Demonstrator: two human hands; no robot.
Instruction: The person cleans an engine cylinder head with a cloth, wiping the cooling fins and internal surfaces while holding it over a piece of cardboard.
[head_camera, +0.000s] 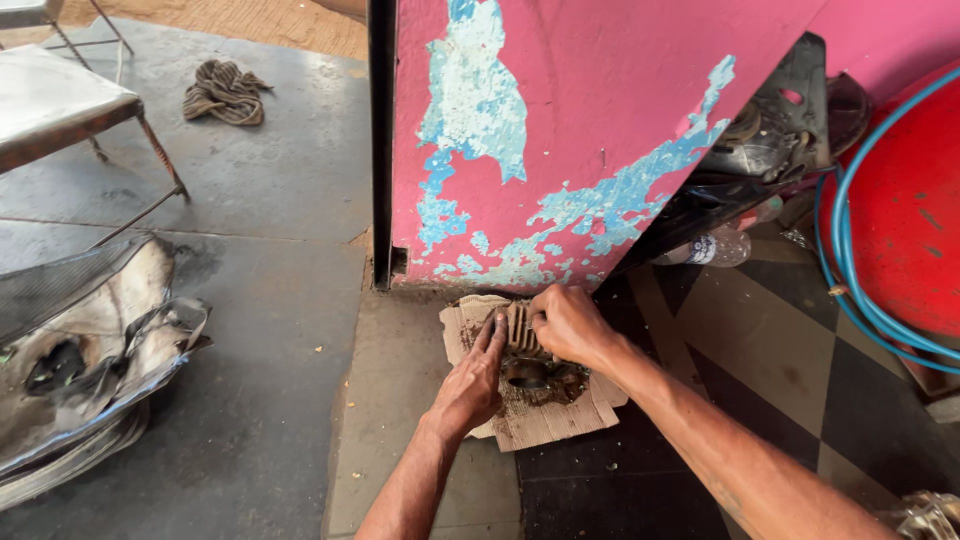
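Pink wall (600, 110) flakes pale blue; floor (800, 370) checkered black and brown.

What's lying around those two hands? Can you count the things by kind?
Hands: 2, left hand and right hand
Finned metal engine part: 1
Cardboard sheet: 1
Plastic bottle: 1
Striped rag: 1
Blue hose: 1
Total: 7

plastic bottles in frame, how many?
1: a clear plastic bottle lying on the floor at the foot of the pink wall, right of the hands. Others may be hidden behind clutter.
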